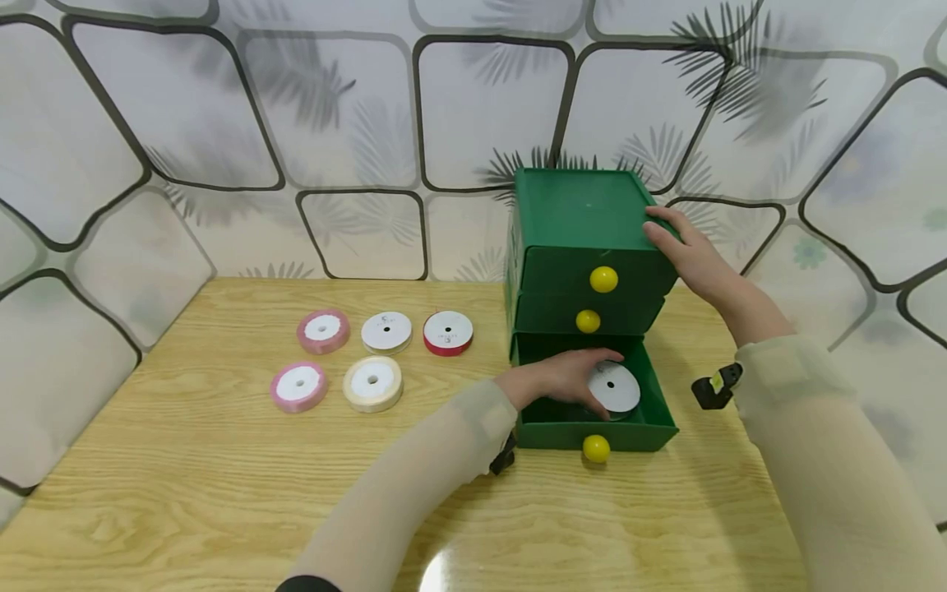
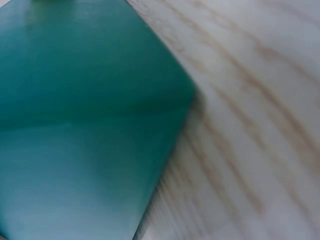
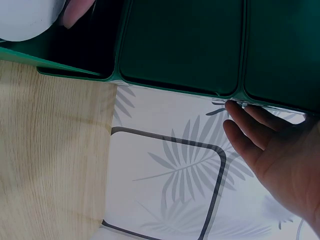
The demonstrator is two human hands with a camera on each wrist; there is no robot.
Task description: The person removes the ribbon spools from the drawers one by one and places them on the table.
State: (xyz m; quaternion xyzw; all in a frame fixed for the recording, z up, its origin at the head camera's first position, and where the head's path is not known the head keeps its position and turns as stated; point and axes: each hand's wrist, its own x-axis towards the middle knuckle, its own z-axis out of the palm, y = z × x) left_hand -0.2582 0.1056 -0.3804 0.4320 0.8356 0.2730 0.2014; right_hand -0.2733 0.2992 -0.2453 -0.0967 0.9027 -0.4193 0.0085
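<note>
A green cabinet (image 1: 580, 210) with yellow round knobs stands at the back of the wooden table. Its bottom drawer (image 1: 654, 411) is pulled out; the upper two are closed. Inside that drawer my left hand (image 1: 562, 378) grips a white-faced ribbon spool (image 1: 620, 388) between thumb and fingers. The ribbon on this spool is mostly hidden. My right hand (image 1: 699, 255) rests at the cabinet's top right edge, its fingers fairly straight. In the right wrist view its fingers (image 3: 247, 125) lie along the cabinet's side. The left wrist view shows only the blurred green drawer (image 2: 90, 165) and table.
Left of the cabinet lie several ribbon spools: two pink ones (image 1: 323, 330), a cream one (image 1: 372, 384), a white one (image 1: 386, 332) and a red one (image 1: 448, 333). A patterned wall covering (image 1: 488, 115) rises right behind the table (image 1: 244, 493).
</note>
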